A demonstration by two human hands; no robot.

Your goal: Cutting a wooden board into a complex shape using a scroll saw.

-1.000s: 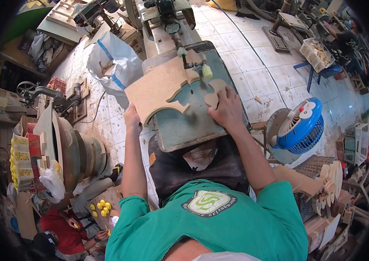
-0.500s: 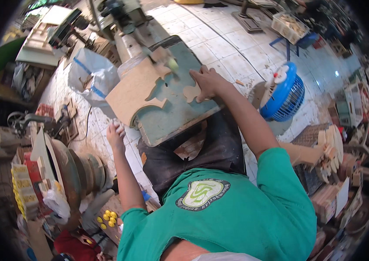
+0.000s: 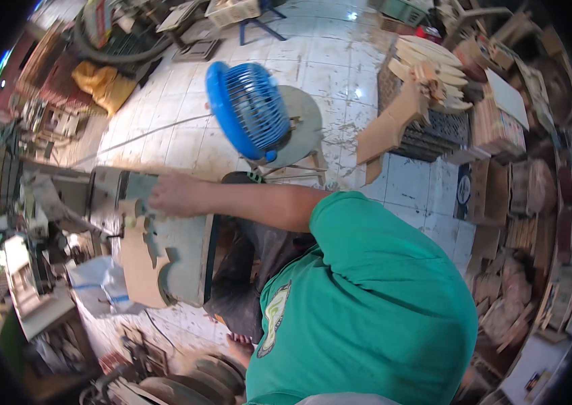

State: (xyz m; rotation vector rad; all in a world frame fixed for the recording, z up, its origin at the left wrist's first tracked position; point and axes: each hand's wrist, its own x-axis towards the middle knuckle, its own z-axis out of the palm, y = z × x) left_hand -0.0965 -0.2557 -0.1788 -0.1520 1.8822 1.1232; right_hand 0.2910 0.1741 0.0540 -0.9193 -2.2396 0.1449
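My right hand [image 3: 173, 194] is over the grey-green machine table [image 3: 188, 253], its fingers curled downward and mostly hidden by the back of the hand. What it holds, if anything, does not show. Right beside it, on the table, lies a flat tan wooden board [image 3: 139, 260] with a curved, notched edge cut into it. The machine's arm [image 3: 63, 206] reaches in over the table's far side. Below my dark trouser leg [image 3: 239, 304], a small patch of skin by my shirt's edge may be my left hand; its shape is too unclear to tell.
A blue fan [image 3: 249, 111] stands on a round stool [image 3: 306, 121] beyond my right arm. Shaped wooden pieces [image 3: 427, 71] lie on dark crates [image 3: 434, 131] to the right. A white sack [image 3: 100, 283] stands beside the machine, and a yellow sack [image 3: 104, 88] lies farther off.
The view has swung to the right, so the table now appears at the left. My right hand is closer to the board, and the small wooden piece at its fingers no longer shows.
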